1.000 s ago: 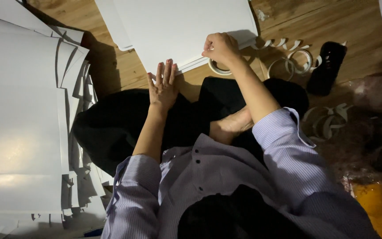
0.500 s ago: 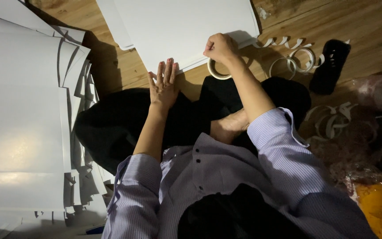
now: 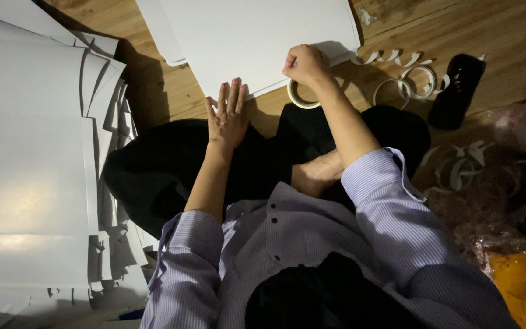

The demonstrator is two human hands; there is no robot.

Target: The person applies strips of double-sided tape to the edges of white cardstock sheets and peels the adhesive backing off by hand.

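Note:
A large white sheet [image 3: 257, 36] lies on the wooden floor in front of me. My left hand [image 3: 227, 117] rests flat with fingers apart, fingertips touching the sheet's near edge. My right hand [image 3: 305, 64] is closed in a fist at the same edge, gripping a roll of pale tape [image 3: 300, 99] that sits just under the wrist. My legs in black trousers [image 3: 165, 170] are folded below both hands, with a bare foot [image 3: 315, 173] showing.
A stack of white sheets and cut strips [image 3: 31, 152] fills the left side. Curled tape scraps and rings [image 3: 418, 82] and a black object [image 3: 458, 91] lie to the right. A crumpled plastic bag [image 3: 506, 183] and something orange [image 3: 515, 286] are at the lower right.

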